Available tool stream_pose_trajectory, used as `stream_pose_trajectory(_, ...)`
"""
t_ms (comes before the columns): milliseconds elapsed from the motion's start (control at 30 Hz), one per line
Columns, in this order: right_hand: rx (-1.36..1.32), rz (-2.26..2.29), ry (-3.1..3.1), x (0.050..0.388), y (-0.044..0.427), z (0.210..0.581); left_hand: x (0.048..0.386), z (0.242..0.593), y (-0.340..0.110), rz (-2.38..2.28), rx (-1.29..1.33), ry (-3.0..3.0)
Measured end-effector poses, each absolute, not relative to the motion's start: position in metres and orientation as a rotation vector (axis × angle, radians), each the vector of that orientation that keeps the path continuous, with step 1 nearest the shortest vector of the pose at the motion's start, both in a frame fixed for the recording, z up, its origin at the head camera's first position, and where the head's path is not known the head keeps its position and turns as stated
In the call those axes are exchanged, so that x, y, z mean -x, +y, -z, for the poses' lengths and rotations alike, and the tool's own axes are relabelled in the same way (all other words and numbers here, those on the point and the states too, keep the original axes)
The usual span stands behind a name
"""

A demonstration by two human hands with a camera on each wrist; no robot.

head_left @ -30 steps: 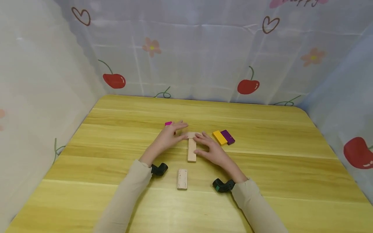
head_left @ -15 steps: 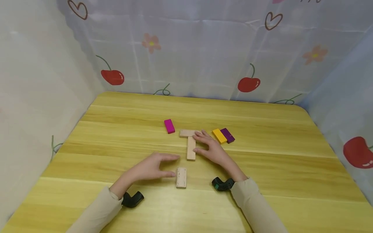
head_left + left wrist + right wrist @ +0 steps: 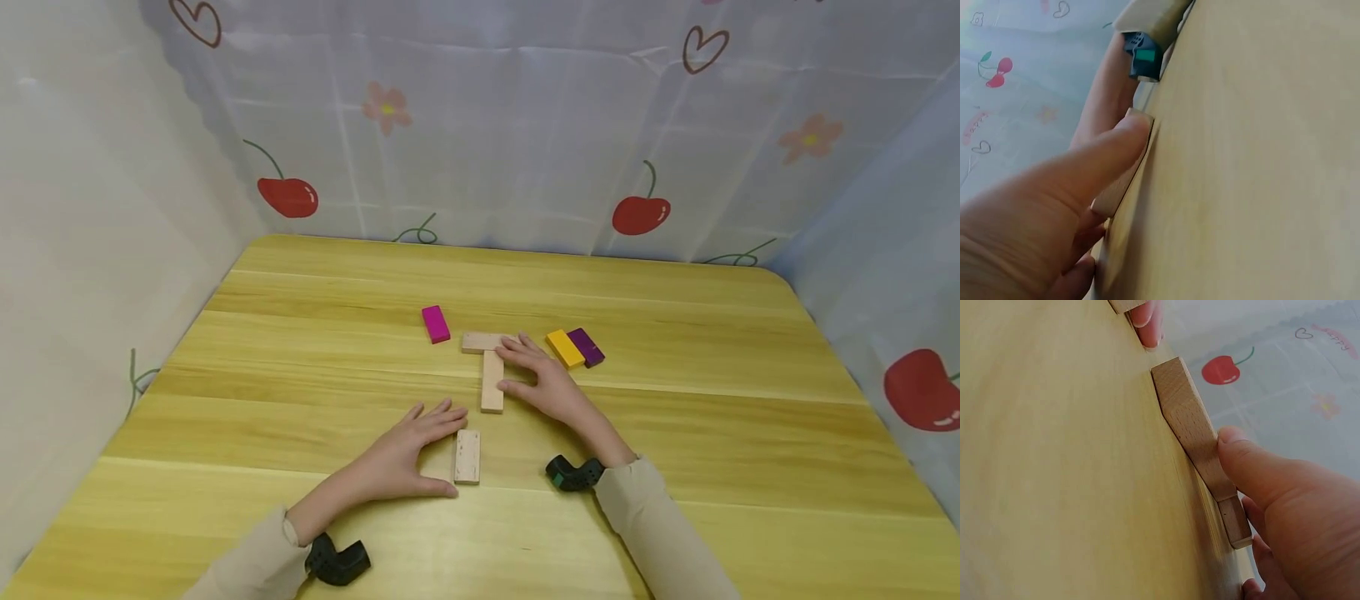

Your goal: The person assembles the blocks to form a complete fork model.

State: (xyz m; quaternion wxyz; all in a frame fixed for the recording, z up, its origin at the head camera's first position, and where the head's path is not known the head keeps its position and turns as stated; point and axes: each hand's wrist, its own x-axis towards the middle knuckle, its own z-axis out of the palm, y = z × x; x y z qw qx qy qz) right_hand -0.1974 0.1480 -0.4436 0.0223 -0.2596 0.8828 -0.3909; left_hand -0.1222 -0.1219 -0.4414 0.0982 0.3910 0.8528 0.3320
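In the head view, a loose pale wooden block point(image 3: 467, 457) lies near the middle of the table. My left hand point(image 3: 393, 458) spreads around its left side, fingers beyond its far end and thumb near its near end. In the left wrist view the thumb overlaps this block point(image 3: 1113, 197). Farther back, a long wooden block point(image 3: 492, 383) meets a crosswise wooden block point(image 3: 480, 342) in a T shape. My right hand point(image 3: 551, 387) rests at the T's right side, its fingertips over the crosswise block's right part. Its thumb touches the long block point(image 3: 1194, 440).
A magenta block point(image 3: 436, 324) lies left of the T. To its right, a yellow block point(image 3: 565, 349) and a purple block point(image 3: 587, 347) lie side by side. Behind the wooden table point(image 3: 675, 333) hangs a printed curtain point(image 3: 487, 142).
My left hand has left the far end of the T, moved toward me, and spread its fingers and thumb around the loose block. The right hand stays in place.
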Motion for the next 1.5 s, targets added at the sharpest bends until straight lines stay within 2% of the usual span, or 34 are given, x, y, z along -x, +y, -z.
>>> stream_pose_trajectory(500,0.819,1.231,2.734,0.197,0.148,0.444,0.113,0.443,-0.111,-0.936,-1.09,2.673)
stream_pose_trajectory(933,0.814,1.218,2.742,0.197,0.149,0.442,0.117,0.447,-0.1,-1.121,-1.038,2.674)
stream_pose_trajectory(1500,0.818,1.213,2.742,0.197,0.148,0.444,0.12,0.447,-0.086,-1.032,-0.966,2.773)
